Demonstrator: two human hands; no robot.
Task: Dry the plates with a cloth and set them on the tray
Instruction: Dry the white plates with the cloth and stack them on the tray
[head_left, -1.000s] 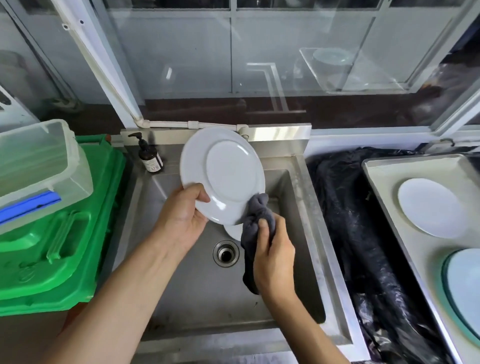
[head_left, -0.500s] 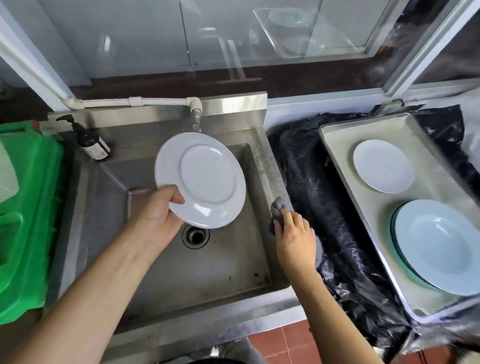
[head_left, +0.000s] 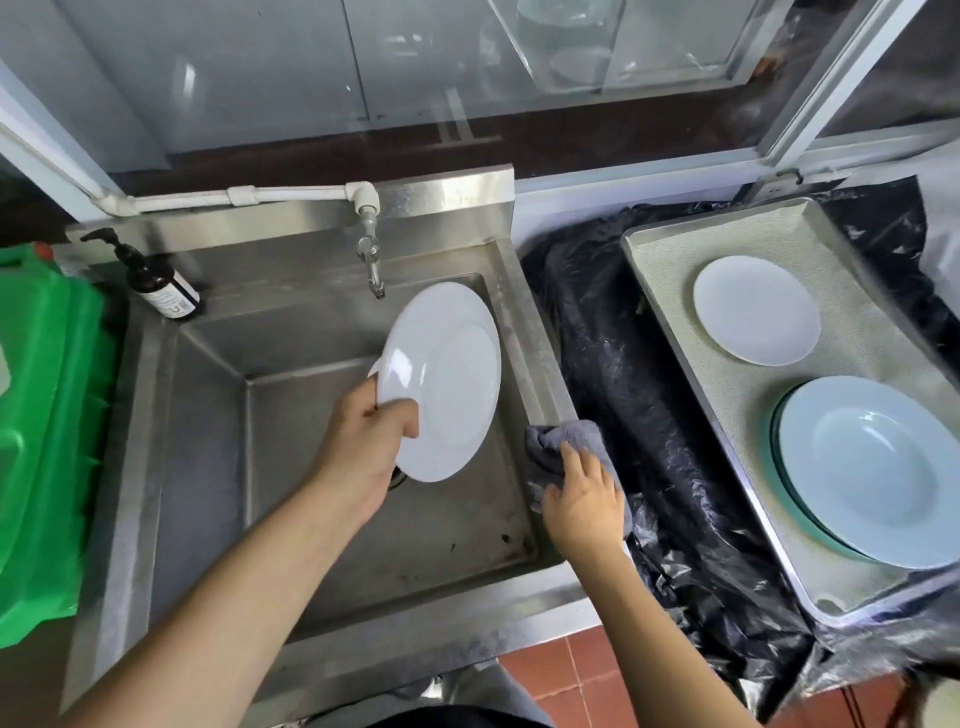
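Our left hand grips the white plate by its lower left edge, thumb over the rim, holding it tilted above the sink at the centre of the frame. Our right hand rests on the grey cloth, fingers laid over it where it lies on the sink's right rim; whether they pinch it we cannot tell.

A second ago the cloth was rubbing the plate's lower edge. Since then it has come away and been put down on the rim, and the plate has swung rightward. We judge the wiping of this plate finished and its transfer begun.

The tray sits at the right of the frame, beyond black plastic sheeting. It holds a small plate in its upper part and a stack of bowls below. The tap hangs just beside the plate's top edge, so we should clear it. Open room remains on the tray's left strip.
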